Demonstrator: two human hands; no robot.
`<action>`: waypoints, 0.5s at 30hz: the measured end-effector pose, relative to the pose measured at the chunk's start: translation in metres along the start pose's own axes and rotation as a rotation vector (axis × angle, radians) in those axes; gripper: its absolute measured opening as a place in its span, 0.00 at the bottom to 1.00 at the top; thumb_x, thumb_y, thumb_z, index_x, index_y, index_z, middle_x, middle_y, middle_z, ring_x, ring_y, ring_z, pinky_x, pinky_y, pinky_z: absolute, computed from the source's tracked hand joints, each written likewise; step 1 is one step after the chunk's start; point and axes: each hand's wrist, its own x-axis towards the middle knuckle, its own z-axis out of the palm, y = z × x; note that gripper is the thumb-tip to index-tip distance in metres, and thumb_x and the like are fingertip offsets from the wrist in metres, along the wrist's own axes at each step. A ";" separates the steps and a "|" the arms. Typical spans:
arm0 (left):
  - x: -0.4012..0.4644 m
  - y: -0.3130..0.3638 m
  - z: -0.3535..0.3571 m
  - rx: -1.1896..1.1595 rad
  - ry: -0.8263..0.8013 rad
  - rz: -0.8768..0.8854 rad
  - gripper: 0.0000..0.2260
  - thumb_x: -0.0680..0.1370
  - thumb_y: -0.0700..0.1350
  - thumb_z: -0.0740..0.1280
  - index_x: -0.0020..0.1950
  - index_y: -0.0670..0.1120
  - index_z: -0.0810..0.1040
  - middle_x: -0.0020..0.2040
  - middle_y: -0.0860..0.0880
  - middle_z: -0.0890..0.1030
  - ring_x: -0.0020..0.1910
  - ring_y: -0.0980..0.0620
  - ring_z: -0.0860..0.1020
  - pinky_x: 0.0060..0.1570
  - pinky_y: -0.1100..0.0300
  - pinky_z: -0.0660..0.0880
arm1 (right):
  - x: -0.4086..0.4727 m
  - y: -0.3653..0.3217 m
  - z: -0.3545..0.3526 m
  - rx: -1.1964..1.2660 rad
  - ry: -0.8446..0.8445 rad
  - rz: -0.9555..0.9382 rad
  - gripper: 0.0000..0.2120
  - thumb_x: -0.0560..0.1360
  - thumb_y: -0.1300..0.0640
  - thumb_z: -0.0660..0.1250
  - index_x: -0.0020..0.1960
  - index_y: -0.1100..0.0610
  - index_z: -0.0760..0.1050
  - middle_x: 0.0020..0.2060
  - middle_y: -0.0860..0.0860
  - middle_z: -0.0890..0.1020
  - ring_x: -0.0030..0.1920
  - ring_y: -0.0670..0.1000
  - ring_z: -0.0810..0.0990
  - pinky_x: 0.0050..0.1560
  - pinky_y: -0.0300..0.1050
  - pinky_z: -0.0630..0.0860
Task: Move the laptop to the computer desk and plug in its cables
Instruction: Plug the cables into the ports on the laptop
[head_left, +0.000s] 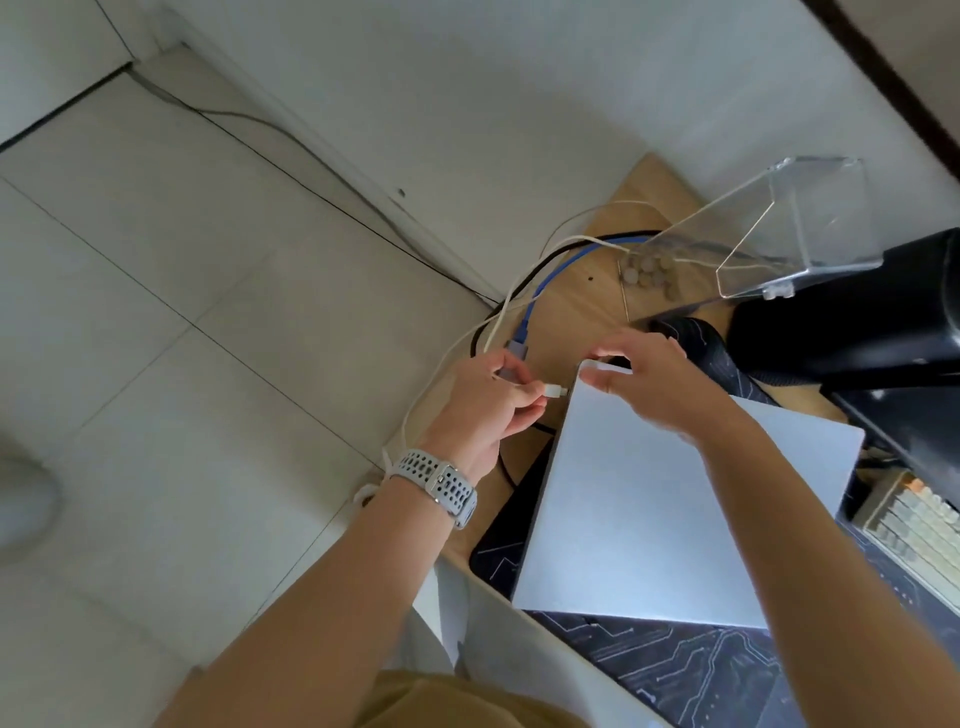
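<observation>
Forearms reach up from the bottom edge. Pale floor tiles (171, 322) fill the left; the wooden desk (566, 312) holds a closed silver laptop (660, 499) at centre right. Right hand (654, 379) grips its far corner; left hand (483, 410) pinches the white cable plug (555, 391) just beside it.

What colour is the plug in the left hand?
White plug, seen in the head view.
</observation>
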 end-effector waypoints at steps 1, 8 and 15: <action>0.000 0.000 0.000 -0.011 -0.005 -0.003 0.09 0.75 0.29 0.66 0.38 0.40 0.74 0.39 0.43 0.78 0.40 0.48 0.80 0.49 0.55 0.80 | 0.000 -0.001 0.000 0.011 -0.003 -0.005 0.14 0.77 0.51 0.65 0.61 0.54 0.76 0.62 0.50 0.77 0.68 0.53 0.64 0.72 0.57 0.53; 0.002 0.002 0.000 0.005 -0.011 0.026 0.08 0.74 0.29 0.67 0.39 0.40 0.74 0.42 0.44 0.76 0.42 0.46 0.80 0.48 0.53 0.81 | -0.001 -0.005 -0.003 0.123 -0.048 -0.067 0.08 0.76 0.50 0.67 0.40 0.40 0.73 0.45 0.36 0.77 0.58 0.50 0.74 0.68 0.62 0.62; 0.005 0.002 0.000 0.036 -0.007 0.061 0.06 0.74 0.29 0.67 0.41 0.39 0.75 0.40 0.44 0.77 0.40 0.48 0.80 0.46 0.55 0.81 | 0.001 -0.006 -0.004 0.091 -0.049 -0.070 0.09 0.76 0.49 0.67 0.40 0.37 0.73 0.44 0.32 0.76 0.57 0.47 0.75 0.68 0.65 0.60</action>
